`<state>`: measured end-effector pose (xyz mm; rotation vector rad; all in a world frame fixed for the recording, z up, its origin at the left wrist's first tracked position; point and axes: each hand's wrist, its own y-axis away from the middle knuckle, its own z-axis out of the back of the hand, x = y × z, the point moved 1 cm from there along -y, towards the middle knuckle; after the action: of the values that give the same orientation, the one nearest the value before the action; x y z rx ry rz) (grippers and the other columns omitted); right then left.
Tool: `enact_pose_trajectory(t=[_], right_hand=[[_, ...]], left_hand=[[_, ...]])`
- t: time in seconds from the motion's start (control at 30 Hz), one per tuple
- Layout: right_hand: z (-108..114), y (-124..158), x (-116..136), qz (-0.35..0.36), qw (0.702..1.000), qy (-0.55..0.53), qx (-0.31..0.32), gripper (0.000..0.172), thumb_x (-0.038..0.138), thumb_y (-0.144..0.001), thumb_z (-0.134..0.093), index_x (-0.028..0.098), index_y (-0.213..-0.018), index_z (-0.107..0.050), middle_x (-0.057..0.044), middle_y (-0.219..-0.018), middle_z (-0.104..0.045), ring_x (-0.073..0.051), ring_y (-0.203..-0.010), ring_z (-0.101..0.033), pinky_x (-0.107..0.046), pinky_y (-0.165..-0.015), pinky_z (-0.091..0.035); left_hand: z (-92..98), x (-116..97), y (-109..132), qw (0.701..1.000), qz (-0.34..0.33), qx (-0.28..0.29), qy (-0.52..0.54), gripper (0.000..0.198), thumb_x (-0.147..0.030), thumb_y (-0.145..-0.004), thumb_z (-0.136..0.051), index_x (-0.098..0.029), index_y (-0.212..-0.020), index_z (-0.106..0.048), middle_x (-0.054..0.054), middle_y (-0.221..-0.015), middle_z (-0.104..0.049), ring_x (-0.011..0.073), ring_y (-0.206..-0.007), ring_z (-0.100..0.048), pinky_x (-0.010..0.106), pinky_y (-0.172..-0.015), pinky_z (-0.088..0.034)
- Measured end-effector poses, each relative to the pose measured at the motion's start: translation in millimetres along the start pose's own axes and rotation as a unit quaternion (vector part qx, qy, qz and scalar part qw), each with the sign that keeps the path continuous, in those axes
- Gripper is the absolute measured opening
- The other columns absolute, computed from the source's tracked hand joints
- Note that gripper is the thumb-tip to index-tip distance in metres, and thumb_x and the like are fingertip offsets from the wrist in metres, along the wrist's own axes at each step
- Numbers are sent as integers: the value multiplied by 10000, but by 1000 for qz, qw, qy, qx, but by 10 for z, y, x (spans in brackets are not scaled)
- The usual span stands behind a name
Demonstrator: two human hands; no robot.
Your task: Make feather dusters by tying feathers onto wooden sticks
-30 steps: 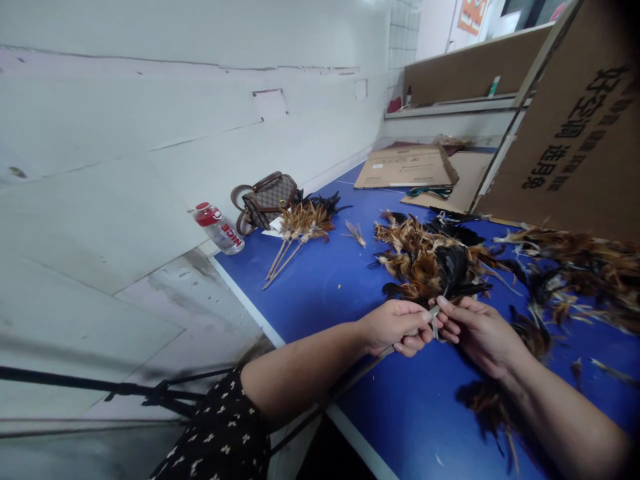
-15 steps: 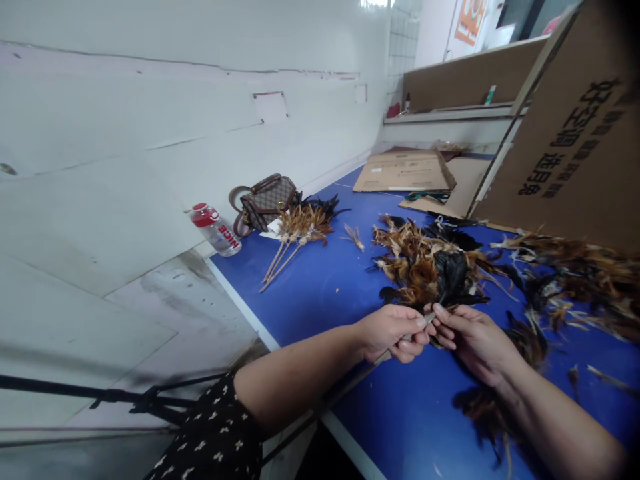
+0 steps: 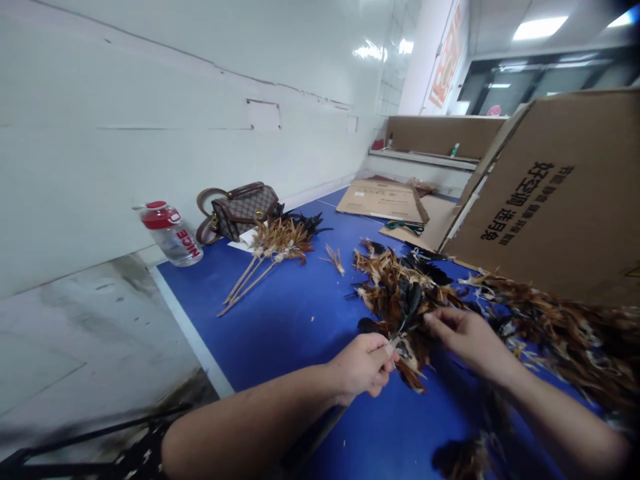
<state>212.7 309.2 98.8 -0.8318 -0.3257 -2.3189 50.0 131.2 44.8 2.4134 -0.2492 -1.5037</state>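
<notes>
My left hand is closed round a thin stick, whose lower end runs back under the forearm. Dark and brown-white feathers stick out from its upper end, just past my fingertips. My right hand hovers to the right of them, thumb and forefinger pinched at the near edge of a loose feather pile. What those fingers grip, if anything, is too small and blurred to make out. The pile mixes brown and black feathers and lies beyond both hands.
Several feathered sticks lie at the left beside a patterned handbag and a red-lidded bottle. More feathers spread along the right, below a standing cardboard sheet. Dark-handled scissors rest near flat cardboard.
My hands have come apart; the right has moved off the stick to the pile's edge. Feathers now show at the stick's end in my left hand. The camera view has tilted up.
</notes>
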Motion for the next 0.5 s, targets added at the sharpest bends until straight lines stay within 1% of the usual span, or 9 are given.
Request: enact_pose_trajectory(t=[0.03,0.07,0.13,0.2,0.27,0.3,0.37,0.43,0.5], right_hand=[[142,-205,-21,-1,994,97,-42,482,649,-932,-596,236,-750,-766,-25,-630,-678,-197,-616,-608,-308,-601,-428],[263,-432,-48,-14,988,134,-70,397,569,-928,-618,241,-799,-801,-35,-668,-715,-226,-685,-664,-316,-652,-458],[417,-912,-114,-43,978,175,-104,320,462,-936,-623,231,-873,-836,-70,-742,-769,-274,-787,-726,-338,-712,-489],[446,-1361,-197,-79,967,206,-126,282,391,-962,-630,214,-946,-848,-105,-876,-814,-303,-911,-763,-352,-788,-523],[371,-1727,-287,-112,960,226,-122,255,391,-1022,-649,212,-1051,-827,-104,-1044,-820,-287,-1019,-764,-363,-881,-561],[311,-1871,-332,-129,957,233,-114,261,413,-1042,-672,200,-1123,-799,-100,-1130,-802,-268,-1055,-754,-388,-926,-582],[185,-2079,-414,-160,951,245,-95,329,442,-1054,-712,179,-1250,-737,-103,-1262,-750,-246,-1105,-734,-448,-974,-613],[101,-2191,-481,-176,947,254,-85,376,429,-1050,-733,175,-1324,-701,-112,-1331,-714,-249,-1135,-723,-474,-978,-629],[101,-2220,-532,-167,947,258,-93,361,406,-1049,-736,184,-1332,-701,-111,-1344,-709,-253,-1144,-720,-466,-974,-631]], left_hand=[[9,-20,-2,1000,-3,-6,0,334,-483,-948,-700,-183,-972,-555,-49,-793,-497,33,-483,-326,218,-461,-189],[18,-41,-3,1000,-6,-11,0,307,-463,-960,-679,-183,-974,-555,-49,-791,-493,34,-482,-324,219,-458,-193],[35,-80,-5,1000,-9,-16,3,272,-434,-971,-655,-182,-976,-554,-49,-793,-490,35,-481,-322,220,-455,-199],[53,-111,-10,1000,-10,-16,12,269,-430,-968,-657,-183,-975,-552,-47,-803,-491,35,-485,-327,218,-457,-202],[70,-129,-19,1000,-10,-16,20,286,-444,-961,-671,-185,-975,-550,-46,-810,-494,34,-488,-331,216,-459,-205],[76,-135,-24,1000,-10,-16,23,296,-453,-959,-674,-186,-975,-549,-47,-809,-493,33,-486,-327,216,-459,-206],[79,-140,-36,999,-7,-15,27,308,-467,-956,-677,-189,-973,-548,-50,-800,-490,31,-474,-317,217,-454,-207],[73,-144,-43,999,-4,-12,31,310,-473,-951,-681,-194,-970,-547,-54,-790,-487,30,-462,-314,218,-447,-213],[63,-149,-45,999,-1,-7,35,310,-472,-940,-691,-197,-967,-550,-53,-785,-492,33,-456,-323,219,-440,-220]])
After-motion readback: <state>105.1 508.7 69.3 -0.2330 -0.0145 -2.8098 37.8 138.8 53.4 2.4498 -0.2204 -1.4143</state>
